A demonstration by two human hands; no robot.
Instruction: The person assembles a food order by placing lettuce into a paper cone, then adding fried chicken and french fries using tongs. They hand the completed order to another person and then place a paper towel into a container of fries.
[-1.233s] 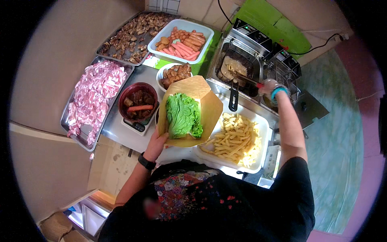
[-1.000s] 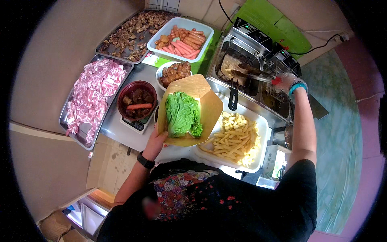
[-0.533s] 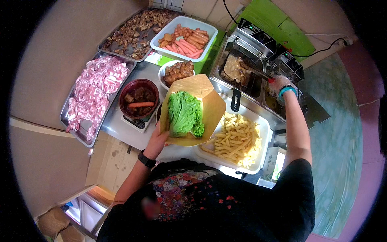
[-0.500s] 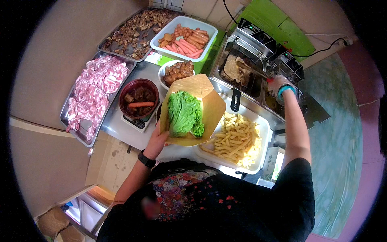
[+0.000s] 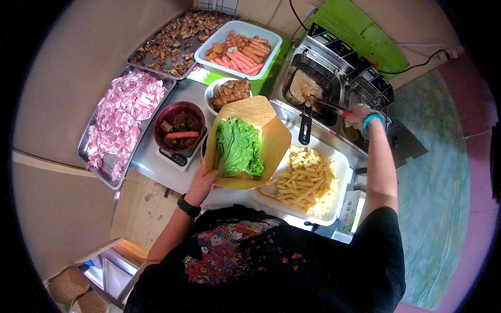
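beige wall (image 5: 62,104), white wall tiles (image 5: 228,6), marbled green surface (image 5: 433,208) at right

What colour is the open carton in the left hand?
The carton is golden brown, with no pattern visible; it shows in the head view, the only one here.

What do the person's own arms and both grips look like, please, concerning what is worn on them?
Short black sleeves leave both forearms bare. A black, watch-like band circles the left wrist, and the left grip shows no glove. The right grip wears a clear glove, with a turquoise band around the wrist.
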